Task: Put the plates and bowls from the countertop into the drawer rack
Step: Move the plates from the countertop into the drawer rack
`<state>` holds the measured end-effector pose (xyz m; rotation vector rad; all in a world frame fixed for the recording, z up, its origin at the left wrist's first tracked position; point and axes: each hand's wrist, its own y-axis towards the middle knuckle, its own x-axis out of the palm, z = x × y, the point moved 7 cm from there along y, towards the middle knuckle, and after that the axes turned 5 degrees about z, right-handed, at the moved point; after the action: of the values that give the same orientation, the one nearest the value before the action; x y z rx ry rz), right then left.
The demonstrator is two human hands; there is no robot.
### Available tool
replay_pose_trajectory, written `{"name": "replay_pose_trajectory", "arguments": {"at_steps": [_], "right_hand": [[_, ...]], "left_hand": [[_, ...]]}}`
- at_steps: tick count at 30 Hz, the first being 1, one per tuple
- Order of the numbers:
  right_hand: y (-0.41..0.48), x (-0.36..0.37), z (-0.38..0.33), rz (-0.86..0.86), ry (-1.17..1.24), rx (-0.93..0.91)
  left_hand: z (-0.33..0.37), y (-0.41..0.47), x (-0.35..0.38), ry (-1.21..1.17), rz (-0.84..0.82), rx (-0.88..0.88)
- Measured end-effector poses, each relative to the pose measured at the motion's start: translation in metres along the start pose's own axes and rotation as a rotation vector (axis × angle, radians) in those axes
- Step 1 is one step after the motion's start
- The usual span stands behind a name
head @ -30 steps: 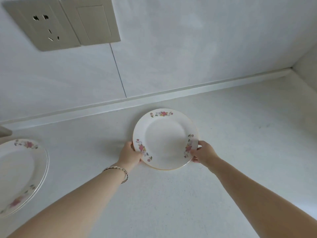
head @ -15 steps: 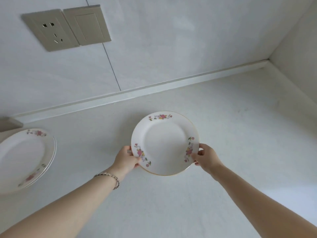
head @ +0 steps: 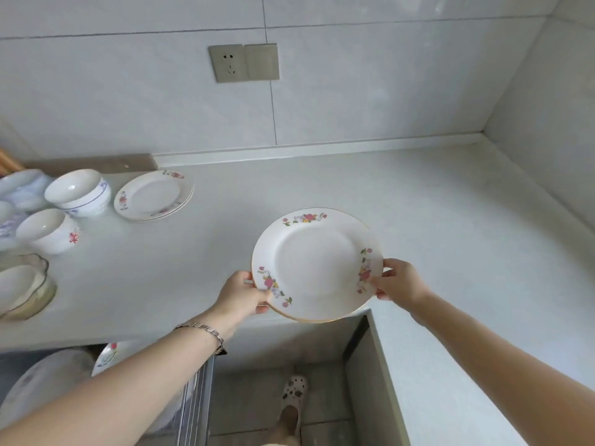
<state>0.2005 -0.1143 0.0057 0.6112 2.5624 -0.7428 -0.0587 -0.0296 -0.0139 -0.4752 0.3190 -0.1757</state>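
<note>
A round white ceramic plate with pink flower sprays and a thin gold rim [head: 317,265] is in the air, held roughly level over the front edge of the pale grey stone countertop [head: 418,220] and clear of its surface. The left hand [head: 240,296] pinches the rim on 1 side and the right hand [head: 397,281] pinches the opposite side, thumbs on top and fingers curled beneath. The metal wire drawer rack [head: 194,410] sits low at the left, under the counter edge and mostly hidden by the left forearm. White dishes [head: 48,381] are already in it, though how they are slotted cannot be told. Judged from this, the step in hand is carrying the plate down and leftward to the rack. To do it well, keep the 2 grips opposite each other until the plate is past the counter's lip, so the gold rim does not knock the stone. Then tip it onto its edge and lower it into a free slot between wires, not against the dishes there. Glazed china is likely slippery, so a firm pinch matters. On the counter at the left are a small stack of matching floral plates [head: 154,196], nested white bowls with blue bands [head: 79,191], a white bowl with a red mark [head: 48,230] and a clear glass bowl [head: 24,289].
</note>
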Motion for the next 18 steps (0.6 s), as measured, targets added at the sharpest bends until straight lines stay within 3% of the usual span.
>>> {"name": "replay_pose_trajectory", "arguments": {"at_steps": [9,18], "right_hand": [[-0.128,0.100,0.001,-0.208,-0.078,-0.050],[-0.210,0.288,-0.013,-0.385,-0.143,0.008]], "left_hand": [[-0.092,-0.117,-0.116,-0.092,0.080,-0.101],[-0.202,-0.155,-0.287,-0.162,0.139,-0.213]]}}
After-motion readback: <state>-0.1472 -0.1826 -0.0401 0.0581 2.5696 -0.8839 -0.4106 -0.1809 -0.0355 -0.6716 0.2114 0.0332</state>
